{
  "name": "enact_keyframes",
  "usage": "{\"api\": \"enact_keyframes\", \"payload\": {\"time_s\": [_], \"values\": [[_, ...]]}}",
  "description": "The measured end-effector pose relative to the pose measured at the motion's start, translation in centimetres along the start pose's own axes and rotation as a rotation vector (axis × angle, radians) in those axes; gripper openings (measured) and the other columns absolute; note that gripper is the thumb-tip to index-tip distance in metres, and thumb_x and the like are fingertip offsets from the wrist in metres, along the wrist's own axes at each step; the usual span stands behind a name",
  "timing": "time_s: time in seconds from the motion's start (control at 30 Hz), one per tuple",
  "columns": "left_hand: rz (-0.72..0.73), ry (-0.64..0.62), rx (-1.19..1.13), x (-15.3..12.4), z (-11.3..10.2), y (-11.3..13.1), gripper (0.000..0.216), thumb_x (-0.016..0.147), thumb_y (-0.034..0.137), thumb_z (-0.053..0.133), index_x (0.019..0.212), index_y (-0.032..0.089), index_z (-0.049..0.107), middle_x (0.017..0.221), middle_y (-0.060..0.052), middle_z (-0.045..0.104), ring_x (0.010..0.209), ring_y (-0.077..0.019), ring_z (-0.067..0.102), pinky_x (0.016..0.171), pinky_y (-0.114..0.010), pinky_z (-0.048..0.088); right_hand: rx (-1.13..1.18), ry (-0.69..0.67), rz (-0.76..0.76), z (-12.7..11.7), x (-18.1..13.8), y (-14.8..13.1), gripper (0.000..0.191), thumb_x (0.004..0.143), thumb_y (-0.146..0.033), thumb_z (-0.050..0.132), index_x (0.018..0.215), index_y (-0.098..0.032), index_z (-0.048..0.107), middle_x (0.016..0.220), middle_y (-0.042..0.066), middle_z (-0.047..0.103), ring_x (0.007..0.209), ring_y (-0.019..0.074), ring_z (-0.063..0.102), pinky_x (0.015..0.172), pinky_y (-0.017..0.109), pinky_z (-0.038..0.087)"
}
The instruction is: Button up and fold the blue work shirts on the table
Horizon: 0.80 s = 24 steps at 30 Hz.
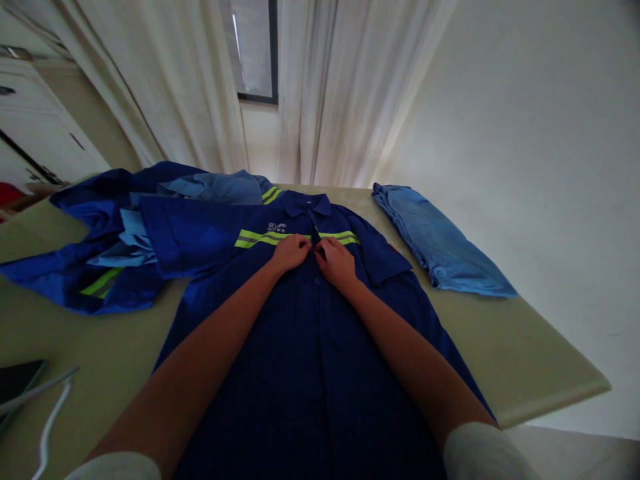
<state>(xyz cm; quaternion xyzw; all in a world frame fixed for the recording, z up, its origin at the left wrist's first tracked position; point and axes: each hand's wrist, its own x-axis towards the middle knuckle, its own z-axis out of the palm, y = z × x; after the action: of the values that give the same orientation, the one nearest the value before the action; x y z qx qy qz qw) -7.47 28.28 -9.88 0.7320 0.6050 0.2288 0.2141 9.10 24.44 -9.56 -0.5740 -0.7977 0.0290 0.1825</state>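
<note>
A dark blue work shirt (280,347) with yellow-green reflective bands lies front up, its collar pointing away from me. At chest height, my left hand (292,252) pinches the shirt's front opening, fingers closed on the edge. Close beside it, my right hand (335,261) is closed in a pinch on the other side of the same opening. The fingertips of both hands nearly meet, and whatever small part lies between them is too hidden to make out. Above the hands the placket gapes a little below the collar; below them the front edges lie together.
A folded light blue garment (445,240) lies at the right by the wall. More blue clothes (110,227) are heaped on the left. A dark device (20,383) and a white cable (47,427) are at the lower left of the pale green table (540,360). Curtains hang behind.
</note>
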Motion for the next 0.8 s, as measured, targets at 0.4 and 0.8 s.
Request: {"api": "enact_keyframes", "payload": {"time_s": [0.4,0.8], "values": [[-0.083,0.112,-0.064,-0.61,0.62,0.85,0.025,0.099,0.033,0.057,0.106,0.023,0.079,0.109,-0.005,0.08,0.102,-0.0244,0.072,0.092,-0.034,0.052,-0.058,0.069,-0.033,0.14,0.41,0.5,0.033,0.104,-0.047,0.054,0.119,-0.022,0.07,0.123,0.011,0.071,0.109,0.0271,0.067,0.088,0.035,0.051],[-0.057,0.134,-0.052,-0.92,0.86,0.29,0.022,0.098,0.039,0.063,0.111,0.025,0.073,0.109,-0.004,0.079,0.102,-0.0228,0.073,0.091,-0.033,0.052,0.07,0.065,0.036,0.08,0.71,0.88,0.031,0.104,-0.05,0.057,0.114,-0.023,0.068,0.117,0.007,0.073,0.101,0.0246,0.069,0.087,0.033,0.051]]}}
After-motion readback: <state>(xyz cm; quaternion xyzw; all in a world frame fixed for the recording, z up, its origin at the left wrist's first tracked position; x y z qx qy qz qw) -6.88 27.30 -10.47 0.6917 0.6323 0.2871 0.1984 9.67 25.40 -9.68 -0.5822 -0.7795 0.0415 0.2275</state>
